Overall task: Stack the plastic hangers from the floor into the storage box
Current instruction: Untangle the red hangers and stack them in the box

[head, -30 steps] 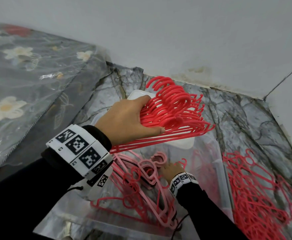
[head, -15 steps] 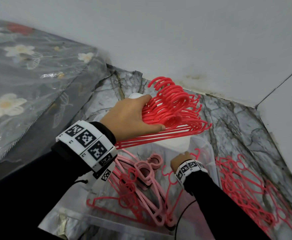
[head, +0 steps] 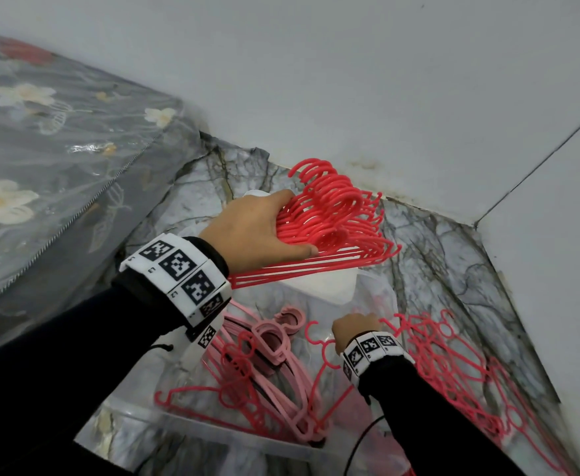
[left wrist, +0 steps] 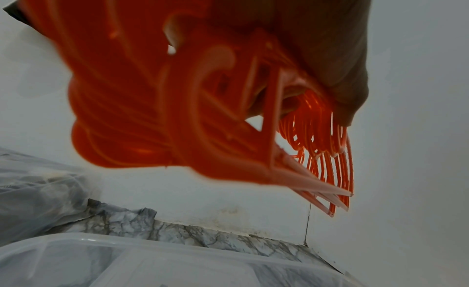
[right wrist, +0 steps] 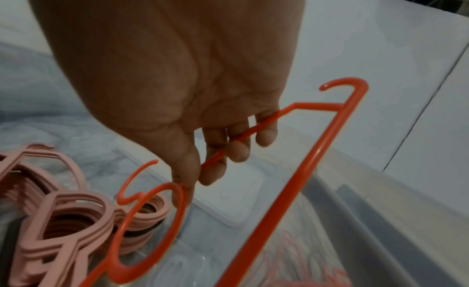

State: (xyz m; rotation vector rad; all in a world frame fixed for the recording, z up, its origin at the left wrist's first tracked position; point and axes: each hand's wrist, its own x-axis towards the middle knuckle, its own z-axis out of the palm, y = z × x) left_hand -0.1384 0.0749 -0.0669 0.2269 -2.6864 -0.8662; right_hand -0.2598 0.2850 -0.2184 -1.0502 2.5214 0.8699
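My left hand (head: 264, 231) grips a thick bundle of red hangers (head: 336, 221) above the far end of the clear storage box (head: 213, 431); the same bundle of red hangers (left wrist: 177, 111) fills the left wrist view. My right hand (head: 354, 329) holds a single red hanger (head: 326, 352) over the box's right side, its fingers (right wrist: 238, 149) curled round the thin bar of that red hanger (right wrist: 291, 191). Pink hangers (head: 278, 352) and more red ones lie stacked inside the box. A loose pile of red hangers (head: 460, 372) lies on the floor to the right.
A white lid (head: 326, 286) lies at the box's far end. A mattress in clear plastic with a flower print (head: 51, 166) stands to the left. White walls (head: 350, 80) meet in a corner close behind and to the right. The floor (head: 436, 255) is grey marble.
My right hand has lifted out of the box toward its right side, bringing one red hanger with it. The left hand and its bundle stay at about the same spot.
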